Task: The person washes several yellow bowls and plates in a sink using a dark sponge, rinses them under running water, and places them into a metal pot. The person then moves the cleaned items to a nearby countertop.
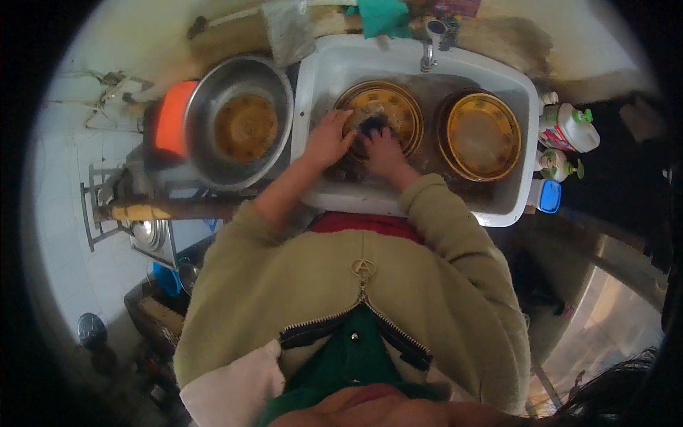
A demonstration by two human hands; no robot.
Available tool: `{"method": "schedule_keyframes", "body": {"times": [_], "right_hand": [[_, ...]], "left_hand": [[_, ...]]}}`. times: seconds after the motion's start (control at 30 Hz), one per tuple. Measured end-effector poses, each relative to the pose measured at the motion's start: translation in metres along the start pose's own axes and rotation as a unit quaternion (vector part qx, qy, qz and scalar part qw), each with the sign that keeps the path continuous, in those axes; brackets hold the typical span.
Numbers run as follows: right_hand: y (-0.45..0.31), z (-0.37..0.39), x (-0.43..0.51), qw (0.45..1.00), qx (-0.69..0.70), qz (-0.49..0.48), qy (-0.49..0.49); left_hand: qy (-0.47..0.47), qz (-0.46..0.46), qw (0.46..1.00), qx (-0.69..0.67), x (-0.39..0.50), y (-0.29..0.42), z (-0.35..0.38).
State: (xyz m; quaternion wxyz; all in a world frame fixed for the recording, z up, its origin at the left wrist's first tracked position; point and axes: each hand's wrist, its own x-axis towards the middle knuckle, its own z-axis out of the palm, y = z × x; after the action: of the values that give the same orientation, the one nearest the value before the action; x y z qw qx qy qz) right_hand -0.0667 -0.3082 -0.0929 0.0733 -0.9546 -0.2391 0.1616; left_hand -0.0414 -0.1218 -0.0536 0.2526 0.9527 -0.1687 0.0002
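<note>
In the white sink [315, 80], a stack of amber plates [410, 109] lies left of centre. My left hand [332, 140] rests on the left rim of the top plate, its fingers spread. My right hand [385, 152] presses a dark scrubbing pad [373, 125] against the plate's face, with the fingers curled over it. A second amber stack [480, 137] sits on the right side of the sink, and its top dish looks filled with cloudy water. Left of the sink stands a large steel basin [280, 101] with an amber plate [245, 128] at its bottom.
A metal faucet [429, 50] rises at the sink's back edge. Pump bottles [557, 164], a white jug [568, 128] and a blue-lidded container [549, 196] line the right side. An orange object [173, 118] is left of the basin; a teal cloth [385, 18] hangs behind.
</note>
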Motion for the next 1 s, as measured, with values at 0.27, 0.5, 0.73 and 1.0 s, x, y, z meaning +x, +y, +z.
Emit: {"method": "schedule_keyframes", "body": {"times": [0.27,0.5,0.73,1.0], "right_hand": [[-0.005,-0.021,-0.014,0.971,0.212,-0.013,0.110],[-0.037,-0.028,-0.007,0.902,0.422,0.058,0.072],[0.033,-0.034,-0.043,0.998,0.010,-0.033,0.049],[-0.009,-0.011,0.012,0.929,0.324,-0.002,0.181]], "left_hand": [[-0.027,-0.346,0.789,-0.506,-0.017,0.013,0.030],[-0.080,-0.394,0.598,-0.694,-0.010,0.026,0.024],[-0.052,-0.416,0.668,-0.615,-0.016,0.016,0.010],[-0.137,-0.381,0.602,-0.688,-0.015,0.058,0.015]]}}
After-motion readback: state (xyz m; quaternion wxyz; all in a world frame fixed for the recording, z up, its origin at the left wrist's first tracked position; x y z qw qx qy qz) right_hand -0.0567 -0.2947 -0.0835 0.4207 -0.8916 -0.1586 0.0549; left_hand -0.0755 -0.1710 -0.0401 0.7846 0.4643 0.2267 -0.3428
